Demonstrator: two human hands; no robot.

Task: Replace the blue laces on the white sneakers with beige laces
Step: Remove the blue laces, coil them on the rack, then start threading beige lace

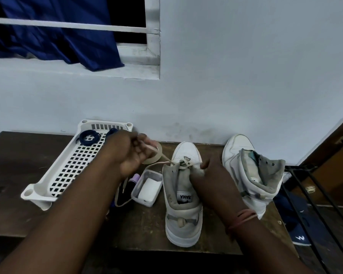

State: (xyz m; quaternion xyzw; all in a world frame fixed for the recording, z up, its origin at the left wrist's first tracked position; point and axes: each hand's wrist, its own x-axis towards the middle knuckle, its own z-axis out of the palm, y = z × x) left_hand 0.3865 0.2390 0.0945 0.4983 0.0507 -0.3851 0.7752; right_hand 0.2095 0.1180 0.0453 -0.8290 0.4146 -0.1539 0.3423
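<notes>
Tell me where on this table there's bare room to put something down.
Bare patches: the table left of the white basket, and the near edge in front of the basket, left of the sneaker being laced. It is crowded between basket and sneaker, where the clear box, tape roll and beige lace lie. The gap before the second sneaker holds the right hand.

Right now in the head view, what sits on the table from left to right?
white basket holding blue laces → purple-capped tube → clear plastic box → sneaker being laced → unlaced sneaker.
</notes>
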